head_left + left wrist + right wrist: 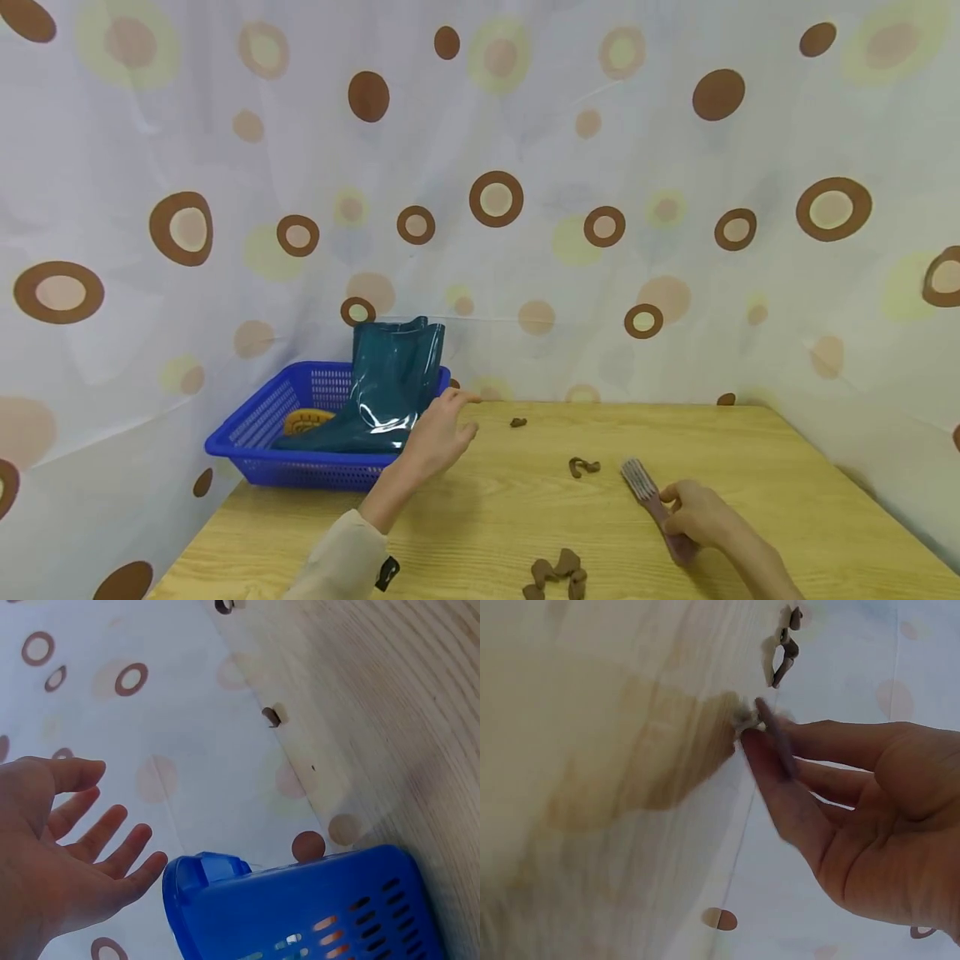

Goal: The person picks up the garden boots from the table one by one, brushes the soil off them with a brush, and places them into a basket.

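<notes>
My right hand (701, 515) pinches a brush (641, 482) by its purplish-brown handle, over the right part of the table. The brush head, with pale bristles, points away from me to the left. In the right wrist view the brush is seen nearly edge-on between thumb and fingers. My left hand (437, 432) is empty, its fingers loosely spread, by the right end of a blue plastic basket (222, 440). Dark green rubber boots (393, 379) lean in that basket, shafts up. The left wrist view shows the fingertips close to the basket's corner (187, 879).
Brown clay-like lumps (545, 572) lie at the table's front. A curved brown piece (577, 467) and a smaller one (518, 422) are farther back. Beside the boots in the basket is a yellow-orange object (303, 419). A dotted curtain (525, 267) encloses the wooden table (465, 525).
</notes>
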`<state>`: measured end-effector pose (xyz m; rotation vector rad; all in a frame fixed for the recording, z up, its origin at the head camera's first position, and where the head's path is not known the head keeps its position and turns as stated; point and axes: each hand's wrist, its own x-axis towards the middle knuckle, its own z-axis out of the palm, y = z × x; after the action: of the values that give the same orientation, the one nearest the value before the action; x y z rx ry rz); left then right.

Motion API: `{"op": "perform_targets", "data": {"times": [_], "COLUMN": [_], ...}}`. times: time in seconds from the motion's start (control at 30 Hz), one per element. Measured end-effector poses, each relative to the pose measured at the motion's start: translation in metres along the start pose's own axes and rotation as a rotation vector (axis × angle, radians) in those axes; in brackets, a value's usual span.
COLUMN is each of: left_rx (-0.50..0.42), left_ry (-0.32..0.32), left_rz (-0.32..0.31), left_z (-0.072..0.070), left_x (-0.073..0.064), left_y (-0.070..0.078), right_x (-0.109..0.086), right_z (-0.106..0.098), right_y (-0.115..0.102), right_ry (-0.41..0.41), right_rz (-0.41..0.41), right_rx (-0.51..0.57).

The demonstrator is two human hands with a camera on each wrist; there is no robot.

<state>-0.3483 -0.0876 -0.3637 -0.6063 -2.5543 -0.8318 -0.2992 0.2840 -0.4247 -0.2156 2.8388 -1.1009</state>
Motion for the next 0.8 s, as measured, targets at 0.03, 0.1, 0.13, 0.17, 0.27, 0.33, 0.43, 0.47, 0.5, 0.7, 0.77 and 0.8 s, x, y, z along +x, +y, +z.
{"op": "perform_targets", "data": {"times": [0.03,0.1,0.13,0.17,0.27,0.33,0.43,0.47,0.5,0.7,0.77,0.8], "left_rx": [-0.003,-0.011,-0.011,-0.011,-0.007,-0.003,0.004,0.007,0.009,0.035,0.054,0.063], "left_ry": [-0.005,-0.023,-0.035,-0.046,-0.085,-0.103,-0.127,-0.133,-0.137,-0.145,-0.148,-0.149], "left_rz": [0.002,-0.004,-0.009,-0.013,-0.031,-0.044,-0.061,-0.064,-0.067,-0.072,-0.069,-0.068], "left_z": [0.002,0.004,0.004,0.004,0.004,0.005,0.009,0.010,0.012,0.019,0.022,0.024], "left_x": [0.000,0.000,0.000,0.000,0.001,0.001,0.000,-0.001,-0.001,-0.002,0.000,0.001], "left_y": [0.001,0.003,0.004,0.005,0.006,0.005,0.004,0.003,0.003,0.003,0.003,0.003], "right_x": [0.001,0.001,0.001,0.001,0.002,0.003,0.003,0.003,0.003,0.000,0.001,0.001], "right_z": [0.000,0.000,0.000,-0.001,-0.001,0.000,0.002,0.002,0.003,0.003,0.000,-0.002], "right_y": [0.000,0.001,0.000,-0.001,-0.004,-0.006,-0.008,-0.008,-0.008,-0.008,-0.010,-0.011], "right_ry": [0.004,0.007,0.006,0.009,0.016,0.020,0.014,0.007,0.001,-0.008,0.005,0.016], "right_rz": [0.012,0.020,0.026,0.026,0.002,-0.023,-0.021,-0.019,-0.017,-0.004,-0.016,-0.026], "right_rx": [-0.019,-0.054,-0.064,-0.074,-0.093,-0.112,-0.124,-0.136,-0.146,-0.181,-0.221,-0.237]}}
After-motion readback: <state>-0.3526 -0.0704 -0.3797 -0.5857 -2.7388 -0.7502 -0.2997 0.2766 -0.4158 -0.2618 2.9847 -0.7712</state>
